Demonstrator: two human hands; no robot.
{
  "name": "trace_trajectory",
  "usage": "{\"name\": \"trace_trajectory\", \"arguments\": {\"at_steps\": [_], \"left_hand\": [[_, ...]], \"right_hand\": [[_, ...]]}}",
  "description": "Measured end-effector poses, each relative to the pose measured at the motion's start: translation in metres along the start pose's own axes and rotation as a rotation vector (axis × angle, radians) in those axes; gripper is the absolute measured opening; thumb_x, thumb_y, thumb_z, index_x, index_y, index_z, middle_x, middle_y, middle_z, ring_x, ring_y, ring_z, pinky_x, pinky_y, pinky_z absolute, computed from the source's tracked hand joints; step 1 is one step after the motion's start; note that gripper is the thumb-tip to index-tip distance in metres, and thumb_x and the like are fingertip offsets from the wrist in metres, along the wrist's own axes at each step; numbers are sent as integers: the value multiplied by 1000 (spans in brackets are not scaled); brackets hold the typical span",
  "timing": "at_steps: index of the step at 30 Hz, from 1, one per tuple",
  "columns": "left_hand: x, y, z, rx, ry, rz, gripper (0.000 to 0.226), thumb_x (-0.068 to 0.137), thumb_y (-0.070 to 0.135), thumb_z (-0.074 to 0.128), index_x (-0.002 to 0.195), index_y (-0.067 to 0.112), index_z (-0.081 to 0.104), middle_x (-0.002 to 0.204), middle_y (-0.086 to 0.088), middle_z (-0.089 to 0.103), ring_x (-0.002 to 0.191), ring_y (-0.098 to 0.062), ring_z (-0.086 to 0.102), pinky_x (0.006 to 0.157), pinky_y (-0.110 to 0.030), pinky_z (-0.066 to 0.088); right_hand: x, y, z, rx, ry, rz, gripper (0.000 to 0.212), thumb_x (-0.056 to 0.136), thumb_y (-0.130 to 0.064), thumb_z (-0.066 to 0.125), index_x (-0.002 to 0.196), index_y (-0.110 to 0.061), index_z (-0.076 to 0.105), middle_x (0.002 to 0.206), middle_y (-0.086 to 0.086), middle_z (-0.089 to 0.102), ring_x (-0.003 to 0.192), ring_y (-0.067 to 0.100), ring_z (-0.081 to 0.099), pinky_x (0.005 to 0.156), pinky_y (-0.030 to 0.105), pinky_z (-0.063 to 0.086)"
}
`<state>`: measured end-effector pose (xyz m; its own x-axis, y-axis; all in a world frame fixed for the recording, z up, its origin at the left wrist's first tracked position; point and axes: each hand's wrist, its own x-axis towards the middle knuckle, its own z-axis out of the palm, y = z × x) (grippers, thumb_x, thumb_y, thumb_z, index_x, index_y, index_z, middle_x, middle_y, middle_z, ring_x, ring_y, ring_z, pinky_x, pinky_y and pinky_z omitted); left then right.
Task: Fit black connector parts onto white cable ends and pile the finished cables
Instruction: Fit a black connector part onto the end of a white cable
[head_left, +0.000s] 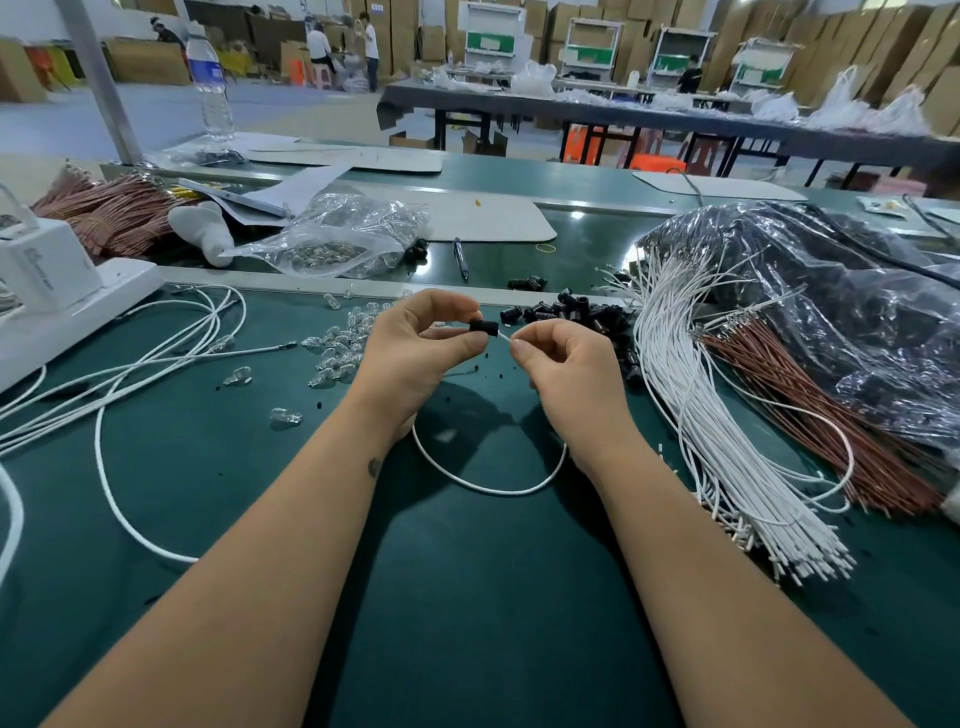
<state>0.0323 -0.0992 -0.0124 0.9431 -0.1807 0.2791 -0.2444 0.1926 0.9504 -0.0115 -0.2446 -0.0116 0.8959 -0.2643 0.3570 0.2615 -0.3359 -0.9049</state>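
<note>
My left hand (423, 345) pinches a small black connector part (483, 327) between thumb and fingertips. My right hand (563, 364) pinches the end of a white cable (488, 488) just right of the connector. A short bare stretch of the cable end runs between my right fingertips and the connector's right face. The rest of the cable loops down onto the green mat between my wrists. Loose black connectors (576, 312) lie in a heap just beyond my right hand. A thick bundle of white cables (727, 447) lies to the right.
Brown wires (810, 415) and a plastic bag of dark parts (831, 291) sit at the right. Clear glass bulbs (337, 345) are scattered left of my hands, with loose white cables (130, 374) and a white device (47, 291) farther left. A pen (461, 257) lies beyond.
</note>
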Motion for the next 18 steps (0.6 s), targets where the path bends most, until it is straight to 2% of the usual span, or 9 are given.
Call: {"name": "trace_trajectory", "arguments": {"at_steps": [4, 9, 12, 15, 18], "left_hand": [[-1, 2, 3, -60, -28, -82, 19, 80, -3, 71, 95, 10, 68, 78, -2, 71, 70, -13, 68, 69, -21, 56], [-1, 1, 5, -31, -53, -99, 9, 81, 5, 72, 90, 7, 69, 68, 0, 70, 63, -10, 66, 64, -21, 56], [1, -1, 3, -27, -32, -96, 15, 78, 1, 75, 89, 9, 68, 71, 2, 71, 67, -11, 67, 68, -22, 57], [2, -3, 1, 1, -37, -68, 23, 75, -6, 75, 87, 13, 69, 77, 2, 73, 72, -11, 68, 74, -24, 58], [2, -3, 0, -3, -50, -38, 32, 72, -12, 74, 87, 16, 68, 80, 3, 74, 76, -10, 70, 72, -21, 55]], "right_hand": [[0, 0, -2, 0, 6, -12, 17, 89, -9, 66, 78, -23, 67, 70, -11, 63, 58, -6, 52, 59, 9, 42], [-1, -2, -2, -34, 6, -63, 18, 89, -6, 65, 81, -22, 67, 75, -10, 65, 65, -5, 56, 64, 9, 44], [0, -1, -3, -1, 7, -48, 28, 90, -1, 60, 79, -27, 67, 75, -10, 65, 65, -4, 56, 66, 12, 48], [-1, 0, -2, -5, 13, -45, 28, 90, 0, 59, 86, -28, 62, 80, -4, 65, 73, 7, 61, 72, 22, 53], [-1, 1, -1, 3, 45, -45, 31, 88, 1, 61, 88, -29, 53, 76, 1, 62, 71, 11, 60, 71, 27, 52]]}}
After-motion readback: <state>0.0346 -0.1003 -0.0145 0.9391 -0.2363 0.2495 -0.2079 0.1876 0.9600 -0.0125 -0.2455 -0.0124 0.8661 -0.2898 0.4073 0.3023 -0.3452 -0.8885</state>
